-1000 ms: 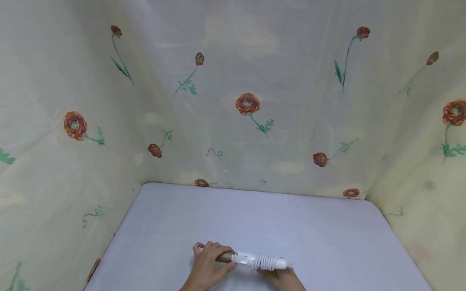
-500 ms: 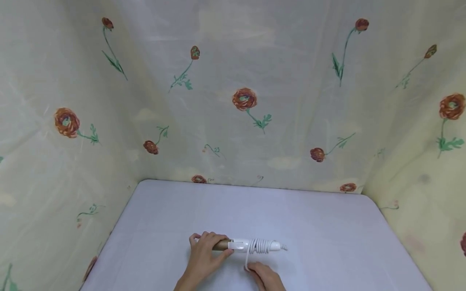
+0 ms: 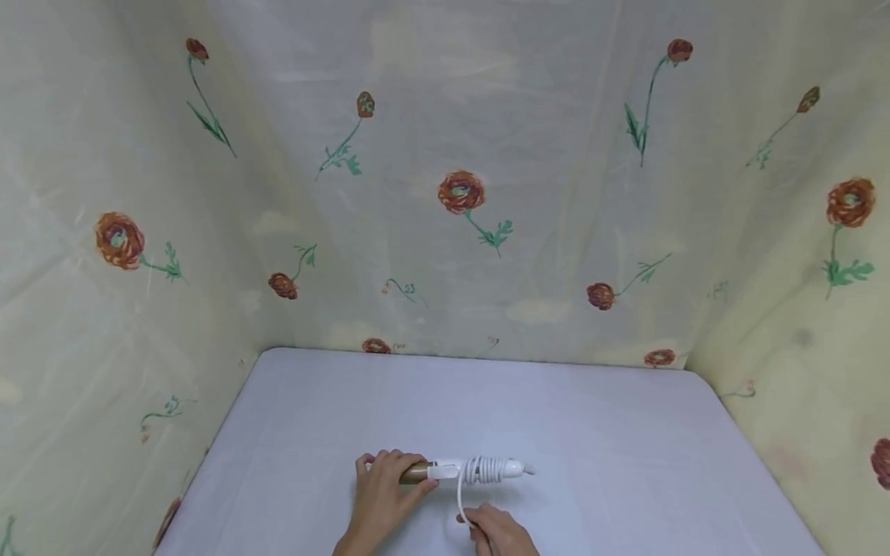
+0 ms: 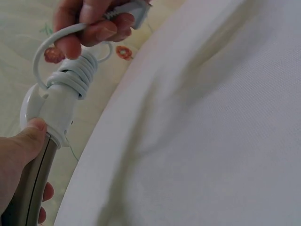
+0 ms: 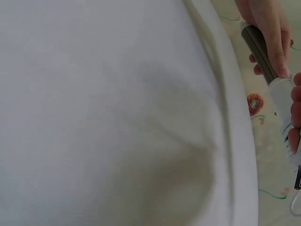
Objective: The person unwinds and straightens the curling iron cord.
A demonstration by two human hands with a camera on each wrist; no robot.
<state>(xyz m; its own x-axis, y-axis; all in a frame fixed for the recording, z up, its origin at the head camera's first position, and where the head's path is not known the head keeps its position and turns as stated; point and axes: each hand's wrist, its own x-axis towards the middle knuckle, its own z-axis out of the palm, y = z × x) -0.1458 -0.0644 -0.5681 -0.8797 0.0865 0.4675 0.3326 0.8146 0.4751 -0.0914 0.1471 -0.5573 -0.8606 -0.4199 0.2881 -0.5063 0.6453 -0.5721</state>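
A curling iron (image 3: 443, 470) with a brown barrel (image 5: 258, 49) and white handle lies crosswise in front of the person. The left hand (image 3: 381, 490) grips the barrel, its thumb near the white clamp lever (image 4: 32, 106). White cord (image 3: 487, 470) is wound in several turns around the handle. From the coil's left end, a loose length of cord (image 4: 40, 56) arches to the right hand (image 3: 502, 531), which pinches it nearer the person. In the left wrist view, the light grey plug (image 4: 136, 13) sticks out past the right hand's fingers. The right wrist view shows only that hand's fingertips.
Underneath is a white-covered table (image 3: 598, 432) with rounded far corners. Flower-printed cloth (image 3: 417, 255) hangs around its back and sides.
The right hand has come from under the handle's right end to a spot nearer the person and farther left, with a cord length now stretched to it. The left hand keeps its grip.
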